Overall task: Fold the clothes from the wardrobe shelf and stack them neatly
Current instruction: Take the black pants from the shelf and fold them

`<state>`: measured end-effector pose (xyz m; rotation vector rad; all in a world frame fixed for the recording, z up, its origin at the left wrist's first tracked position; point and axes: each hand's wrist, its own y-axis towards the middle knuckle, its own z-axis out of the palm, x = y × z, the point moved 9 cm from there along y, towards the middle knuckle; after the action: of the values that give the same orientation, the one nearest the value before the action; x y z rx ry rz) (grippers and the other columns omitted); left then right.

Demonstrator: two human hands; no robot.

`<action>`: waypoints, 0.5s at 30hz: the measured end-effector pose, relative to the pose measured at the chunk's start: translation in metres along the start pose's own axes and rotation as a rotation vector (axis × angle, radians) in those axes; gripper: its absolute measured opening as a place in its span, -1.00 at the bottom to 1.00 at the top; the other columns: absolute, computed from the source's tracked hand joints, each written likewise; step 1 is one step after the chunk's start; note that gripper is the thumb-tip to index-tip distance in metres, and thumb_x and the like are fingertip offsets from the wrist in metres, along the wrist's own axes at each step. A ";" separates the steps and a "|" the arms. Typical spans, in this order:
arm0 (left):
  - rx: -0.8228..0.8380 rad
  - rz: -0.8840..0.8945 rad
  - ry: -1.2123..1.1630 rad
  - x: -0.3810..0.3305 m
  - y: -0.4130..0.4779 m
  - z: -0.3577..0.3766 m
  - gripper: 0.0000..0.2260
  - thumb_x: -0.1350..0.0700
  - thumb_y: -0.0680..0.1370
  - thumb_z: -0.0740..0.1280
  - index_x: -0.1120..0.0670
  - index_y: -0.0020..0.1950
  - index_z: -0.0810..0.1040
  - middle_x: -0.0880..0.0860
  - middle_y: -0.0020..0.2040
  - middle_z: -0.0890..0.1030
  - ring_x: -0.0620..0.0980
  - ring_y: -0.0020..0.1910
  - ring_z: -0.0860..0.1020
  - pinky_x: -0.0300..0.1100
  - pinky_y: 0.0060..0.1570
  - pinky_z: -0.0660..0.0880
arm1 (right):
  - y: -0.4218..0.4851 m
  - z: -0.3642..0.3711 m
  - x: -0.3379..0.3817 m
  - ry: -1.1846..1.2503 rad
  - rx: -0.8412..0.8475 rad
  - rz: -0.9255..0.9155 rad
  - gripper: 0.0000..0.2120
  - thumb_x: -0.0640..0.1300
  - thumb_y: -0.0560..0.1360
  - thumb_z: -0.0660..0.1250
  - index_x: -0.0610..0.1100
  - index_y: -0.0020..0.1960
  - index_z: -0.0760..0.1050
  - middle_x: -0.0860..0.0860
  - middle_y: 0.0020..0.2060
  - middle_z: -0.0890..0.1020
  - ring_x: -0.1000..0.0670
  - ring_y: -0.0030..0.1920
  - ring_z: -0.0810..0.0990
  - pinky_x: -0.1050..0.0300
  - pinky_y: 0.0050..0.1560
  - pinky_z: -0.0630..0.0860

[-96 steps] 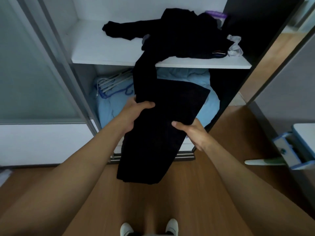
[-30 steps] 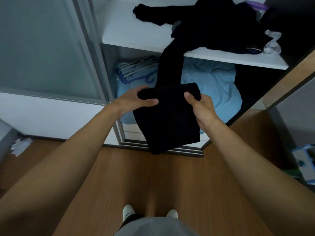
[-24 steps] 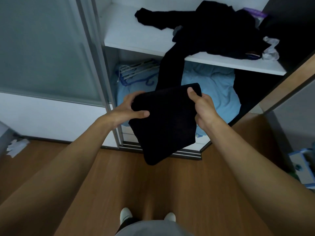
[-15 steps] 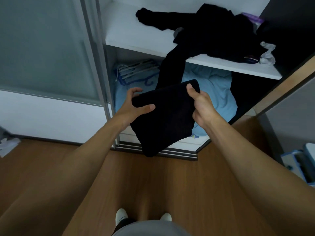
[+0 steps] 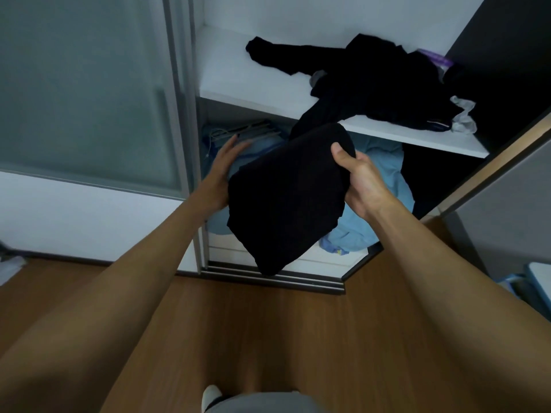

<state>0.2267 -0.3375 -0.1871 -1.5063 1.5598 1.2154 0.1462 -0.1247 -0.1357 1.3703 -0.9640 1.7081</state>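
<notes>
Finds brown wood-grain floor across lower frame, running up to metal track at wardrobe base. Notes frosted-glass sliding door at L, grey metal frame on its R edge, white panel below glass. Sees white shelf inside, white back wall behind. Records dark side panel at R, wood-tone edge strip alongside, grey surface beyond. Rates light dim, bluish in wardrobe, warmer on floor.
</notes>
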 end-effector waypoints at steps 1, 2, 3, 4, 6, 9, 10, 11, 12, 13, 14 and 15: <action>-0.016 -0.041 -0.167 -0.003 0.002 -0.007 -0.57 0.09 0.57 0.40 0.06 0.43 0.45 0.06 0.46 0.42 0.01 0.44 0.38 -0.06 0.41 0.36 | 0.002 0.003 -0.002 -0.018 -0.004 0.005 -0.72 -0.05 0.61 0.31 -0.22 0.20 0.58 -0.13 0.11 0.70 -0.09 0.16 0.67 0.10 0.10 0.61; -0.023 -0.069 -0.241 -0.002 0.005 -0.012 -0.75 0.07 0.60 0.34 0.03 0.27 0.57 0.02 0.27 0.58 -0.03 0.28 0.53 -0.12 0.27 0.47 | 0.004 0.004 -0.003 -0.037 -0.024 0.002 -0.72 -0.04 0.60 0.32 -0.21 0.19 0.59 -0.13 0.11 0.70 -0.09 0.15 0.68 0.08 0.11 0.61; -0.033 -0.064 -0.264 -0.001 0.012 -0.017 -0.83 0.13 0.63 0.27 0.02 0.15 0.62 -0.02 0.09 0.64 -0.07 0.12 0.58 -0.19 0.15 0.50 | 0.007 0.002 -0.002 -0.066 -0.066 -0.015 -0.73 -0.03 0.59 0.34 -0.19 0.18 0.59 -0.13 0.14 0.69 -0.08 0.16 0.67 0.05 0.16 0.60; -0.006 -0.057 -0.257 -0.001 0.014 -0.021 -0.75 0.22 0.64 0.22 -0.04 0.09 0.66 -0.07 -0.02 0.67 -0.10 0.04 0.61 -0.25 0.07 0.51 | 0.009 -0.001 -0.001 -0.106 -0.125 -0.045 -0.76 -0.03 0.58 0.35 -0.16 0.16 0.59 -0.12 0.19 0.65 -0.07 0.17 0.66 0.02 0.22 0.58; 0.062 0.008 -0.182 -0.006 0.011 -0.023 -0.59 0.31 0.63 0.22 -0.19 0.08 0.68 -0.13 -0.03 0.70 -0.13 0.03 0.64 -0.30 0.02 0.53 | 0.014 -0.006 0.001 -0.141 -0.223 -0.110 -0.81 -0.05 0.57 0.38 -0.09 0.14 0.59 -0.05 0.27 0.56 -0.01 0.21 0.62 0.04 0.28 0.55; 0.094 -0.060 -0.292 0.006 0.006 -0.028 -0.71 0.21 0.59 0.29 -0.15 0.04 0.71 -0.08 -0.04 0.72 -0.11 0.00 0.67 -0.32 -0.03 0.54 | 0.023 0.003 -0.007 -0.044 -0.227 -0.108 -0.74 -0.07 0.57 0.38 -0.14 0.23 0.59 -0.05 0.18 0.66 -0.02 0.17 0.66 0.09 0.20 0.59; 0.087 -0.116 -0.437 0.014 0.004 -0.029 -0.74 0.19 0.54 0.29 -0.10 0.01 0.73 -0.07 -0.09 0.72 -0.10 -0.06 0.67 -0.31 -0.08 0.55 | 0.024 0.007 -0.009 -0.019 -0.237 -0.099 -0.75 -0.06 0.57 0.38 -0.17 0.18 0.62 -0.09 0.10 0.70 -0.07 0.15 0.68 0.03 0.20 0.60; 0.091 -0.173 -0.596 0.021 0.002 -0.030 -0.75 0.15 0.50 0.28 -0.05 0.00 0.73 -0.04 -0.11 0.70 -0.07 -0.09 0.65 -0.26 -0.11 0.55 | 0.025 0.010 -0.009 -0.003 -0.266 -0.098 -0.76 -0.05 0.57 0.38 -0.18 0.12 0.65 -0.11 0.04 0.72 -0.10 0.11 0.69 -0.02 0.20 0.60; 0.112 -0.203 -0.713 0.026 -0.001 -0.029 -0.77 0.08 0.49 0.29 -0.01 0.04 0.71 0.00 -0.08 0.68 -0.01 -0.07 0.61 -0.21 -0.09 0.55 | 0.027 0.011 -0.007 0.009 -0.310 -0.105 -0.76 -0.04 0.57 0.37 -0.19 0.09 0.66 -0.12 0.01 0.73 -0.10 0.09 0.70 -0.05 0.21 0.60; 0.155 -0.207 -0.779 0.024 -0.004 -0.028 -0.72 -0.02 0.49 0.33 0.02 0.15 0.67 0.05 -0.01 0.65 0.06 -0.01 0.56 -0.15 -0.01 0.52 | 0.028 0.012 -0.004 0.021 -0.359 -0.113 -0.76 -0.03 0.57 0.37 -0.20 0.06 0.66 -0.13 0.01 0.73 -0.11 0.07 0.70 -0.08 0.21 0.60; 0.201 -0.192 -0.763 0.023 -0.006 -0.026 -0.56 -0.15 0.50 0.35 0.04 0.30 0.58 0.09 0.12 0.60 0.11 0.09 0.52 -0.10 0.11 0.48 | 0.029 0.013 0.000 0.032 -0.407 -0.120 -0.75 -0.03 0.58 0.37 -0.23 0.04 0.64 -0.14 0.01 0.72 -0.12 0.07 0.70 -0.10 0.21 0.60; 0.235 -0.176 -0.685 0.022 -0.007 -0.023 -0.37 -0.28 0.47 0.35 0.02 0.45 0.44 0.07 0.27 0.53 0.09 0.22 0.49 -0.10 0.22 0.43 | 0.031 0.014 0.004 0.047 -0.451 -0.126 -0.75 -0.04 0.58 0.36 -0.23 0.00 0.63 -0.16 0.00 0.71 -0.13 0.06 0.69 -0.12 0.21 0.59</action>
<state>0.2342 -0.3661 -0.1998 -0.9106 1.0404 1.2196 0.1245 -0.1504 -0.1332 1.0637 -1.1272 1.3202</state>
